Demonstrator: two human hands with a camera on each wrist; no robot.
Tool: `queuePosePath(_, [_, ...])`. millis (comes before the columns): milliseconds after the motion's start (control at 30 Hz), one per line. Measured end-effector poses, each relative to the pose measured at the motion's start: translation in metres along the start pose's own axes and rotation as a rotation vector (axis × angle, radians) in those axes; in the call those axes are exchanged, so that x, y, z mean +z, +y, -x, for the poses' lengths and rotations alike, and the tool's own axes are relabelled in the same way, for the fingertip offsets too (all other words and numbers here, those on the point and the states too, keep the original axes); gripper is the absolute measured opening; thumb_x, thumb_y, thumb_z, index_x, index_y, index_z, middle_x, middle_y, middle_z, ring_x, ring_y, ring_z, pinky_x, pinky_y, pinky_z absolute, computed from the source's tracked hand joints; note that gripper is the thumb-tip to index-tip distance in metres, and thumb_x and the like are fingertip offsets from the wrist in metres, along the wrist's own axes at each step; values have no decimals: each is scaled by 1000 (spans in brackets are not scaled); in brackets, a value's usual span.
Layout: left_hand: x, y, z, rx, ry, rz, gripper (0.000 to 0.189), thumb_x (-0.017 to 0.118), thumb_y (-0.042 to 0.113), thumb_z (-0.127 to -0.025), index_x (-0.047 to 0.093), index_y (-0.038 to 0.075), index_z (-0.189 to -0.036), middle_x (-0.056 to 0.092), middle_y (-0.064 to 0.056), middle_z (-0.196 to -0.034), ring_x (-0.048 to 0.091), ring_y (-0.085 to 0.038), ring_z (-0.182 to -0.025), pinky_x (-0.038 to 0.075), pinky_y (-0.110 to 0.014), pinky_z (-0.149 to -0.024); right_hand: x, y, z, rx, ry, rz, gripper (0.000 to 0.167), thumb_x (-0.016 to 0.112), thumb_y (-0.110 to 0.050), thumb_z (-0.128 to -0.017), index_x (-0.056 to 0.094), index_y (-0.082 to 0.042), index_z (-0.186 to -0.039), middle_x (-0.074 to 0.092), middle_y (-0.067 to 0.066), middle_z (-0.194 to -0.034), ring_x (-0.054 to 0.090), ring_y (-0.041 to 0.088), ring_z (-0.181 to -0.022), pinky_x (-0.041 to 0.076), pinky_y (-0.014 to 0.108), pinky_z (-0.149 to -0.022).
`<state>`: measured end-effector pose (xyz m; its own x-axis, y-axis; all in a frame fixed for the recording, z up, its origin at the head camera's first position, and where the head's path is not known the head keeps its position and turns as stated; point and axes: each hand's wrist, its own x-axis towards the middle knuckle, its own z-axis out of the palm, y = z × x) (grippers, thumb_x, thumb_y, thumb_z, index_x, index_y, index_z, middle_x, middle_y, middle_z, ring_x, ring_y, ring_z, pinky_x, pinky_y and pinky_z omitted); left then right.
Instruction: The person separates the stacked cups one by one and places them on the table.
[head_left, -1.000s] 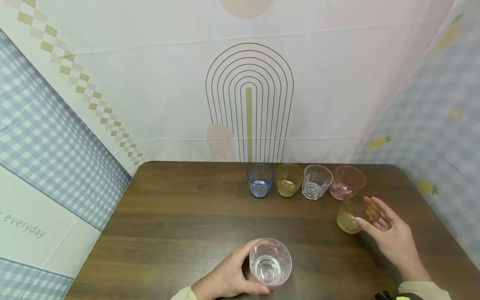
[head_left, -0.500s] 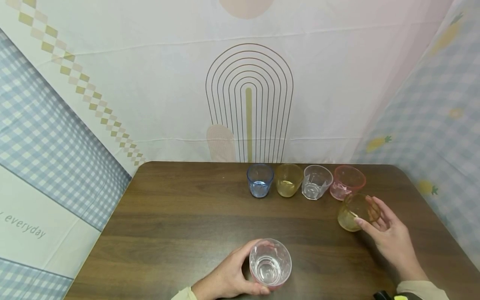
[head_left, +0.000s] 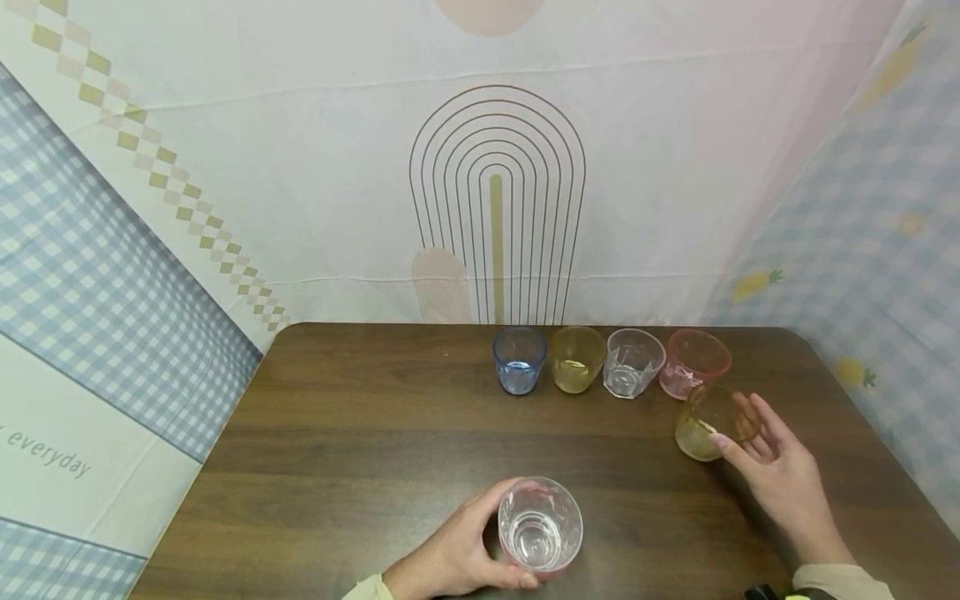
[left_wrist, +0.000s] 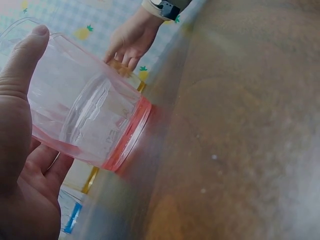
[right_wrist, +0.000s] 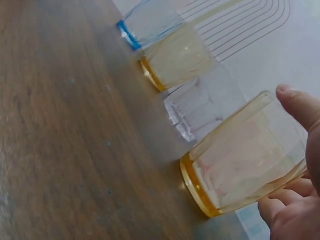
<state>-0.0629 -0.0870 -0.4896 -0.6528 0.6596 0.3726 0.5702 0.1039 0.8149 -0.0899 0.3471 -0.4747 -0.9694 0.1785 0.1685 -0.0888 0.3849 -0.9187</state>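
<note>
My left hand grips a pink-bottomed glass near the front of the table, thumb on one side and fingers on the other. A clear glass appears nested inside it, its round base showing above the pink bottom. On the right, my right hand holds a yellow glass between thumb and fingers. That yellow glass is upright, just in front of a pink glass, which shows faintly through it in the right wrist view.
Along the back of the table stand a blue glass, another yellow glass and a clear faceted glass, in a row with the pink one. A patterned cloth hangs behind the table.
The right hand and its yellow glass have shifted very slightly toward the back row. The left hand and the glasses in it have stayed in place.
</note>
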Motion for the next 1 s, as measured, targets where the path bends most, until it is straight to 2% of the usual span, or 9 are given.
queuePosePath(100, [0, 0, 0, -14, 1, 14, 100, 100, 20, -76, 45, 18, -159, 65, -3, -150, 65, -18, -134, 50, -33, -119, -1, -6, 2, 6, 56, 62, 85, 75, -8, -102, 25, -7, -171, 43, -12, -169, 48, -21, -133, 42, -3, -99])
queuePosePath(200, [0, 1, 0, -69, -3, 67, 100, 100, 19, -76, 45, 20, -159, 65, -1, -151, 64, -18, -135, 48, -32, -121, -2, -14, 4, 9, 111, 119, 81, 76, -11, -102, 31, -10, -170, 45, -12, -168, 46, -16, -141, 42, -3, -100])
queuePosePath(333, [0, 3, 1, -162, -11, 141, 100, 100, 18, -76, 46, 25, -159, 64, 1, -152, 63, -17, -137, 44, -31, -124, -3, -26, 7, 30, 191, 55, 78, 77, -7, -100, 38, -10, -167, 48, -8, -167, 49, -12, -143, 43, -1, -101])
queuePosePath(433, [-1, 3, 1, -189, -15, 153, 100, 100, 18, -75, 47, 26, -159, 63, 2, -152, 62, -17, -138, 43, -31, -125, -3, -35, 10, 18, 246, -26, 75, 78, 0, -97, 44, -8, -164, 52, -6, -165, 53, -9, -142, 45, 0, -102])
queuePosePath(733, [-1, 3, 0, -167, -16, 135, 101, 100, 17, -75, 46, 25, -160, 63, 1, -153, 62, -17, -138, 43, -31, -125, 0, -55, 16, -95, 267, -237, 70, 74, 18, -91, 55, -1, -155, 64, -3, -155, 62, -5, -135, 49, 8, -104])
queuePosePath(767, [-1, 3, 0, -167, -17, 137, 101, 100, 17, -75, 45, 25, -160, 63, 2, -153, 62, -16, -138, 43, -31, -125, 1, -56, 16, -103, 262, -244, 69, 74, 18, -91, 55, -1, -155, 65, -4, -154, 63, -6, -134, 50, 8, -103])
queuePosePath(900, [0, 0, 1, -97, -17, 99, 102, 100, 16, -76, 44, 21, -160, 62, -2, -154, 63, -17, -138, 46, -33, -123, 2, -57, 19, -143, 227, -260, 68, 72, 21, -90, 54, 3, -154, 66, -6, -151, 64, -6, -132, 50, 9, -102])
queuePosePath(1000, [1, -3, 2, -58, -18, 72, 101, 100, 17, -77, 43, 19, -161, 62, -4, -154, 63, -17, -137, 47, -33, -122, 2, -57, 20, -164, 207, -229, 68, 72, 21, -90, 53, 5, -154, 65, -5, -153, 63, -6, -133, 50, 10, -103])
